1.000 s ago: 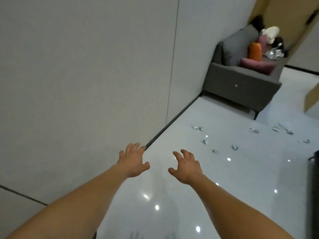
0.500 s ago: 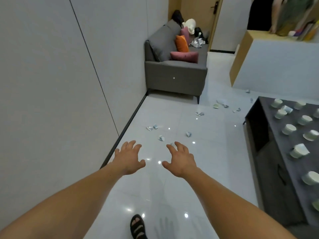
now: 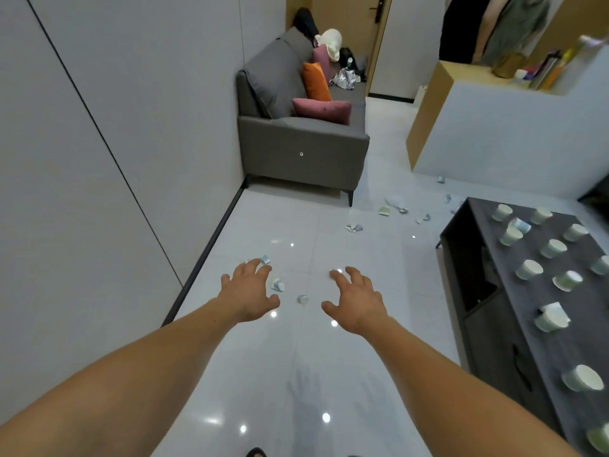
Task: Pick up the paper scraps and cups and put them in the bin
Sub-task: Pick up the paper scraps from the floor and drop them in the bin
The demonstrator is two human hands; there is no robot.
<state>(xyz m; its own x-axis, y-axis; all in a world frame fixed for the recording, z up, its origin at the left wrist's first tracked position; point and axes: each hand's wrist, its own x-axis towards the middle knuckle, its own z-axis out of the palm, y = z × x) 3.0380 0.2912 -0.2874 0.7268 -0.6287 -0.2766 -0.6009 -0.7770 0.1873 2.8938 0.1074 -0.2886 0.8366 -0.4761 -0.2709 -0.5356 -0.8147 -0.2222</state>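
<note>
Both my arms reach forward over the glossy white floor. My left hand (image 3: 249,293) and my right hand (image 3: 357,301) are spread, palms down, holding nothing. Small paper scraps lie on the floor just beyond my fingers: one scrap (image 3: 277,285) between the hands, a smaller scrap (image 3: 302,298) beside it, another scrap (image 3: 265,259) at my left fingertips. More scraps (image 3: 354,228) are scattered farther off near the sofa. Several pale paper cups (image 3: 528,269) stand and lie on the dark low cabinet (image 3: 487,324) at the right. No bin is in view.
A grey sofa (image 3: 303,150) with cushions stands against the left wall ahead. A white and wood counter (image 3: 494,133) is at the back right, with a person (image 3: 487,24) behind it. The wall (image 3: 99,159) runs close along my left side.
The view swung right from the wall and moved forward along the floor. The cabinet with cups came into view, and the scraps now lie just past my fingertips. Both hands stayed spread.
</note>
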